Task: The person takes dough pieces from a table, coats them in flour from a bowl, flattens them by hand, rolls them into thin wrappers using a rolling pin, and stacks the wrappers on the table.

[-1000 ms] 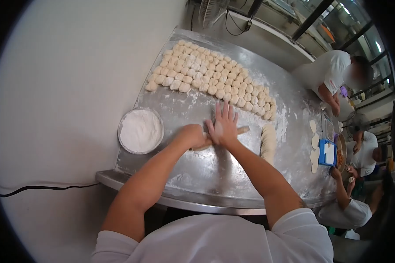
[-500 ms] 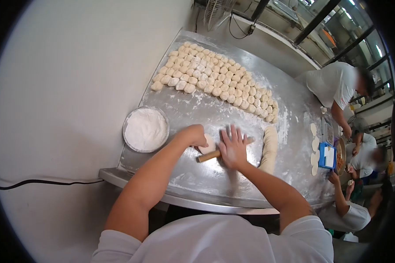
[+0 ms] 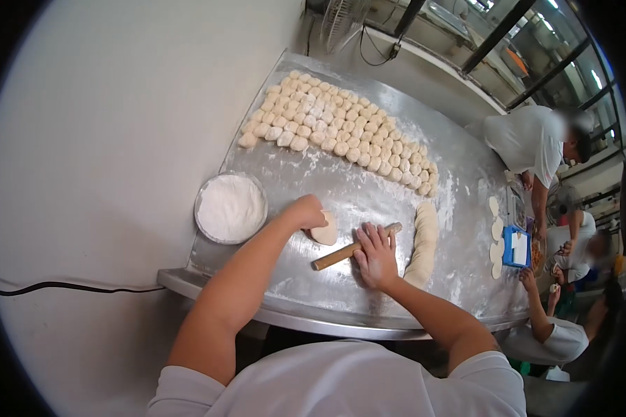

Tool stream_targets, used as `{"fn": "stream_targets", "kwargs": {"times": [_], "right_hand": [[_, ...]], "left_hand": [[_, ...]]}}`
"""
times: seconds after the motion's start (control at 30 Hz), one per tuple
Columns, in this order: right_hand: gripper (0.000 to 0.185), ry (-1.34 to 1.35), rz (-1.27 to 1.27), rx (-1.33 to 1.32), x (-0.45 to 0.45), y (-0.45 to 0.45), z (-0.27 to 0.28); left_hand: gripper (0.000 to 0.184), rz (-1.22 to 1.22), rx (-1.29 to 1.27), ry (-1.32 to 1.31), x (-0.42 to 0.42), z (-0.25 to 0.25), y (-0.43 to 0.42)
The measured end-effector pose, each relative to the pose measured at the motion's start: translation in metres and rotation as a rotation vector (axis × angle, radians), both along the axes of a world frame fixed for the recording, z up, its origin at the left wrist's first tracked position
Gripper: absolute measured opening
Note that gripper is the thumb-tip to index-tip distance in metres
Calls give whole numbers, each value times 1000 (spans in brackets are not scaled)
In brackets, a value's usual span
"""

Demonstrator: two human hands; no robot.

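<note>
My left hand (image 3: 309,213) is closed, its fingers pinching the upper left edge of a flat dough round (image 3: 325,230) on the steel table. Over a short wooden rolling pin (image 3: 336,257) lies my right hand (image 3: 376,260), palm down, with fingers stretched across the pin rather than wrapped round it. The pin sits slanted, just below and right of the dough round, with a small gap between them. To the right of my right hand rests a thick log of dough (image 3: 424,240).
Many dough balls (image 3: 341,132) stand in rows at the back. A bowl of flour (image 3: 231,207) is by the wall on the left. At the right are flat dough rounds (image 3: 496,229), a blue tray (image 3: 516,247) and several co-workers, one leaning over the table (image 3: 528,142).
The rolling pin has moved off the dough round, slightly down. My right hand's fingers were spread and are now closer together. My left hand still pinches the dough's edge.
</note>
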State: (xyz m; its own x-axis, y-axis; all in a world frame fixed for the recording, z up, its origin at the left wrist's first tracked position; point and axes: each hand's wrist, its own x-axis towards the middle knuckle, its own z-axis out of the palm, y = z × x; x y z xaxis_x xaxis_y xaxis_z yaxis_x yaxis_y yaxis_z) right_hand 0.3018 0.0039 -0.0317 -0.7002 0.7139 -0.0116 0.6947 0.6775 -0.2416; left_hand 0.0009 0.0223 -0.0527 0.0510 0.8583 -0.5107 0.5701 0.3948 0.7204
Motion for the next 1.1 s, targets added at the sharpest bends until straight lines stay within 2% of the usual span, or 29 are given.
{"fn": "stream_targets", "kwargs": {"times": [0.03, 0.13, 0.17, 0.23, 0.33, 0.43, 0.47, 0.53, 0.57, 0.67, 0.77, 0.87, 0.93, 0.97, 1.03, 1.1], "right_hand": [[59, -9, -2, -11, -4, 0, 1], [62, -85, -27, 4, -60, 40, 3], [69, -122, -87, 54, -87, 54, -2], [77, -29, -123, 74, -132, 83, -3], [77, 81, -181, 141, -160, 97, -10], [71, 94, -130, 34, -108, 64, -13], [65, -25, -95, 4, -82, 43, -5], [61, -46, -10, -44, -28, 11, -2], [61, -57, 15, -46, -13, 5, 1], [63, -89, 14, -70, -28, 14, 8], [73, -120, -69, 9, -105, 58, 3], [74, 104, -136, 85, -168, 102, -3], [74, 182, -172, 119, -184, 114, -9], [72, 272, -192, 110, -175, 109, -11], [67, 206, -181, 97, -132, 77, -14], [60, 11, -114, 66, -77, 35, -17]], "left_hand": [[36, -53, -97, -25, -3, -3, 0], [40, -167, -45, 271, -1, 42, -6], [41, -129, -8, 318, 2, 38, -5], [42, -51, 66, 414, 8, 29, -7], [50, -4, 75, 408, 2, 35, -6], [41, -30, 130, 190, -5, 18, -4], [39, -9, 81, 105, -3, 23, -5], [35, 36, -17, -66, 1, 38, -3], [29, -31, -75, -12, 0, 41, -1], [34, -179, -139, 112, -5, 30, -2], [35, -220, 40, 282, -4, 21, -2], [33, -10, 90, 342, 3, 43, -7], [28, -19, 138, 380, -1, 49, -9], [28, -33, 170, 391, -4, 40, -9], [28, -15, 202, 339, -8, 29, -6], [29, 43, 178, 214, -11, 26, -8]]}}
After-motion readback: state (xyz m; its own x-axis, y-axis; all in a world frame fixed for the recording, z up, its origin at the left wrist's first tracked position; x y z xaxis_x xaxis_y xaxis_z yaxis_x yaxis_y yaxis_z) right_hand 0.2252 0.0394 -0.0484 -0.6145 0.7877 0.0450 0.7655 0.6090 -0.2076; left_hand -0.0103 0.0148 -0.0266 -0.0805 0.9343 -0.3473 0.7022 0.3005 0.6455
